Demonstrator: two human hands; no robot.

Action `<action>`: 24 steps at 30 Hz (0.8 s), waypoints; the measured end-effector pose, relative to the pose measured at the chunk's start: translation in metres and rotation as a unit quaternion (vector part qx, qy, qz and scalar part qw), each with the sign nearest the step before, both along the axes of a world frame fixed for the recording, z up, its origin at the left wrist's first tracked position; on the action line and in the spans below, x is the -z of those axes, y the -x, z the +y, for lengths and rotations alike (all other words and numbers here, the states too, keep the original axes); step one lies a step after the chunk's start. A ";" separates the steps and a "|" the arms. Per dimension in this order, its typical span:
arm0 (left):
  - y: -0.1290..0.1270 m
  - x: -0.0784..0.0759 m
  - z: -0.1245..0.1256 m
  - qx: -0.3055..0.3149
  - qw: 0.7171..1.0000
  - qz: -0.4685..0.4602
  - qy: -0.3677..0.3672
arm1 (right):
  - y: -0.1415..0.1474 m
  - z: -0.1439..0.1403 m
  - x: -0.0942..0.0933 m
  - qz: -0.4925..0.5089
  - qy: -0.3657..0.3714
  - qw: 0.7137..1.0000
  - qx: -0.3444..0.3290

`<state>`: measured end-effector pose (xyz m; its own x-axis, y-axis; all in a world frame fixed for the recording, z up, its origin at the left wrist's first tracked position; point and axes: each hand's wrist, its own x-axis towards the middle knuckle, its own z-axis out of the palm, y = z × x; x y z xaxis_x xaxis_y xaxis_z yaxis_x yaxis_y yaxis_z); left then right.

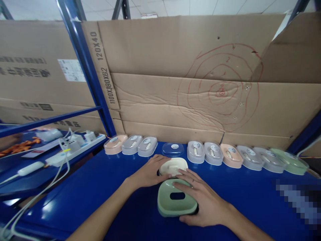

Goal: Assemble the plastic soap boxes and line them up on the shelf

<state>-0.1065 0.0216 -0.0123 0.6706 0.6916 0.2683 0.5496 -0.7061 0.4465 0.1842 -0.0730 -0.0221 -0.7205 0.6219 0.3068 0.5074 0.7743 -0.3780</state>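
A green rounded plastic box part with an oval slot in its middle lies on the blue table near me. My right hand curls round its right side, thumb low at the near edge and fingers over its far rim. Just beyond it is a cream-white plastic tray-like piece. My left hand grips that piece at its left side, with the thumb along the near edge. The right fingertips reach its near right edge. A clear lid with a round sticker lies behind the white piece.
Several lidded boxes stand in a row along the back, including a peach one, a grey one and a green one. Cardboard rises behind them. A power strip with white cables lies left beside a blue post.
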 end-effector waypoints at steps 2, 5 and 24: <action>0.000 0.000 0.001 -0.001 1.000 -0.001 -0.004 | -0.002 0.000 0.000 0.016 -0.005 1.000 0.001; -0.001 0.002 0.004 0.009 1.000 -0.008 -0.008 | -0.009 0.002 0.002 0.064 -0.014 0.998 0.011; -0.029 -0.003 -0.024 0.104 0.903 -0.281 0.309 | -0.013 0.017 0.010 0.177 -0.032 0.980 0.090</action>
